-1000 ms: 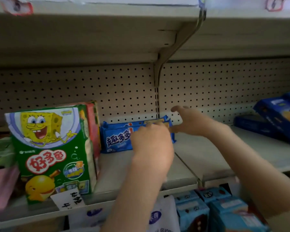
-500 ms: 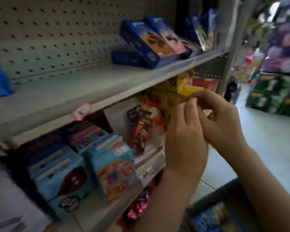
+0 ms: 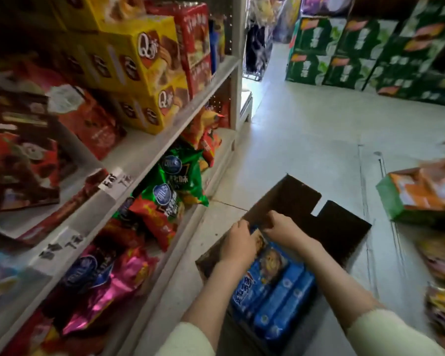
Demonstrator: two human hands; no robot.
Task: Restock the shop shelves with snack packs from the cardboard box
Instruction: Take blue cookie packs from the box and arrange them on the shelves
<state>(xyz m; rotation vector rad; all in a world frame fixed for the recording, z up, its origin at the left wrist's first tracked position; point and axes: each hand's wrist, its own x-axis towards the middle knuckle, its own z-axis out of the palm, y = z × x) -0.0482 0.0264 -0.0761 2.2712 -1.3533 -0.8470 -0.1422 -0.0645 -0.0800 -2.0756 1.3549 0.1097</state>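
Both hands in cardboard box (image 3: 303,201) on floor beside shelves (image 3: 149,150); left hand (image 3: 238,242), right hand (image 3: 283,228) curl onto top blue biscuit pack (image 3: 267,263); pinch far end firmly; lift straight up; don't drag neighbours.

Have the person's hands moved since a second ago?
Yes. Both the left hand and right hand went from the shelf down into the brown cardboard box on the floor, onto blue snack packs.
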